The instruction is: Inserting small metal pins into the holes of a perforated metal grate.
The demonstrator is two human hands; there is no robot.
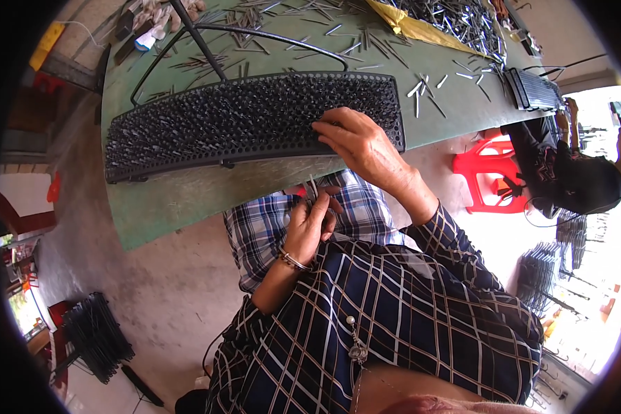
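The right hand (363, 143), fingers bent (pinching anything? I cannot tell), is over a long, black, perforated rack (276, 148) of bristling pins (207, 117); below-left, the left hand (309, 224) grips slim metal rods (312, 185).

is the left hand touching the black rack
Apart: the head view shows a strip of green table between the left hand and the rack.

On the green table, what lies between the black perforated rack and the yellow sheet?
Thin metal pieces lie scattered there, loose on the green tabletop, between the black perforated rack and the yellow sheet; the head view shows this.
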